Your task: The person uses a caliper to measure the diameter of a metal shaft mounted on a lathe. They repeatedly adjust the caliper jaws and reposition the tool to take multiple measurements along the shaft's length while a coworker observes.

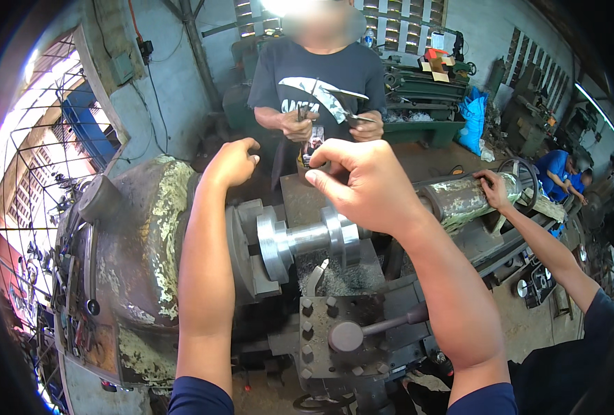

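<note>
Hovering with left hand (pixel 234 163) up near chuck (pixel 239 259), fingers loosely bent, thumb apart from index. Reaching with right hand (pixel 365 174) over right end of shiny metal spool (pixel 307 238), fingers curled, thumb near index; cannot tell whether pinching anything. Between chuck and tailstock (pixel 467 200): spool, lying level, flanged. Just below: cutting tool (pixel 316 279), metal shavings (pixel 352 274), bolted tool post (pixel 331 353). Across lathe: co-worker (pixel 269 79), holding thin tools (pixel 359 120). On tailstock: another person's hand (pixel 493 189).

Reaching forward with both bare forearms (pixel 206 290). Holding the left hand (pixel 233 164) bent inward, loosely curled, and the right hand (pixel 365 176) arched, with thumb (pixel 329 185) near index finger (pixel 334 151).
</note>
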A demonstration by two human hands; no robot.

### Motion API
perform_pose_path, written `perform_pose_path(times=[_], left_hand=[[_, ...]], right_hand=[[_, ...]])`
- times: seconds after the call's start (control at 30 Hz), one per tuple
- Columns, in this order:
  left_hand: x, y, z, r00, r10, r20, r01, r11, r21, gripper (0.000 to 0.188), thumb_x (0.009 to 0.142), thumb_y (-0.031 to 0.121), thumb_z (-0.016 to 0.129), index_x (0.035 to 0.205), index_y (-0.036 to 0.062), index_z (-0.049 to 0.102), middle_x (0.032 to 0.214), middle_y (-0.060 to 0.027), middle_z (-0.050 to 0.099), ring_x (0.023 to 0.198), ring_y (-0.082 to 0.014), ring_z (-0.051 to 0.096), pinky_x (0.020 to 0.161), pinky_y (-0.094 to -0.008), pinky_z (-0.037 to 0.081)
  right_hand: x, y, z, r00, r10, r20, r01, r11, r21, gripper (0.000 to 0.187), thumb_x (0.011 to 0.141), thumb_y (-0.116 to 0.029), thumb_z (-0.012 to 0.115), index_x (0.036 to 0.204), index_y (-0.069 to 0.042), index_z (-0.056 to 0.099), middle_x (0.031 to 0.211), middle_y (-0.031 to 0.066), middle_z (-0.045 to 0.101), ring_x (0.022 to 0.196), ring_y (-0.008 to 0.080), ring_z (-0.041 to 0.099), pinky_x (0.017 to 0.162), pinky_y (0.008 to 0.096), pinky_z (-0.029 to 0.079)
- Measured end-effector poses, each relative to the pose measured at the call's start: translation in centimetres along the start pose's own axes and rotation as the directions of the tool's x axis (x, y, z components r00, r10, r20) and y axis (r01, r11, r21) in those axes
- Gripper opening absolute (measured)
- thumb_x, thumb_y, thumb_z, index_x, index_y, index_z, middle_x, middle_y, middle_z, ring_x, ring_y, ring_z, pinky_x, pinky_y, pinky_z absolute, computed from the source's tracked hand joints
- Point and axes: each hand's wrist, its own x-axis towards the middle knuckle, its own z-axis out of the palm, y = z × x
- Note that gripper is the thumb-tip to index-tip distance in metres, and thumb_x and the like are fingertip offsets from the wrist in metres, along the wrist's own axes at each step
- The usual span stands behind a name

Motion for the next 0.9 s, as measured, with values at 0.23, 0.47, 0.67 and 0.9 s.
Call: perform_pose_path(times=[0.23, 0.47, 0.67, 0.9], left_hand=[[-0.08, -0.03, 0.17, 1.0, -0.012, 0.028, 0.014, 0.999, -0.039, 0.035, 0.097, 0.012, 0.063, 0.13, 0.0016, 0.064, 0.098, -0.0231, 0.075, 0.082, -0.0283, 0.074, 0.082, -0.0414, 0.056], [-0.07, 0.08, 0.15, 1.0, 0.002, 0.03, -0.001, 1.0, -0.029, 0.035, 0.097, 0.013, 0.065, 0.13, 0.0018, 0.064, 0.1, -0.0239, 0.075, 0.086, -0.031, 0.074, 0.085, -0.0425, 0.056], [0.24, -0.38, 0.34, 0.997, 0.071, 0.014, -0.072, 0.996, 0.055, 0.037, 0.096, 0.012, 0.065, 0.131, -0.0002, 0.063, 0.094, -0.0196, 0.074, 0.081, -0.0264, 0.073, 0.082, -0.0403, 0.055], [0.6, -0.81, 0.7, 0.994, 0.108, -0.006, -0.107, 0.991, 0.074, 0.038, 0.096, 0.012, 0.065, 0.131, -0.0013, 0.062, 0.087, -0.0171, 0.075, 0.072, -0.0226, 0.073, 0.077, -0.0387, 0.056]], right_hand=[[-0.21, 0.66, 0.94, 0.995, -0.068, 0.073, 0.075, 0.992, -0.099, 0.016, 0.085, -0.016, 0.077, 0.089, -0.003, 0.07, 0.074, 0.0168, 0.07, 0.071, 0.0343, 0.07, 0.066, 0.0396, 0.054], [-0.16, 0.65, 0.59, 0.994, -0.045, 0.099, 0.055, 0.994, -0.099, 0.014, 0.086, -0.014, 0.076, 0.088, -0.002, 0.07, 0.073, 0.0169, 0.07, 0.069, 0.0329, 0.071, 0.065, 0.0382, 0.055], [-0.02, 0.35, 0.37, 0.991, 0.021, 0.131, -0.009, 0.996, -0.091, 0.014, 0.086, -0.014, 0.076, 0.088, -0.001, 0.071, 0.072, 0.0167, 0.07, 0.067, 0.0309, 0.07, 0.065, 0.0375, 0.054], [-0.02, 0.82, 0.45, 0.987, 0.032, 0.159, -0.015, 0.994, -0.11, 0.015, 0.088, -0.014, 0.076, 0.094, -0.001, 0.071, 0.069, 0.0123, 0.069, 0.058, 0.0202, 0.064, 0.059, 0.0328, 0.051]])
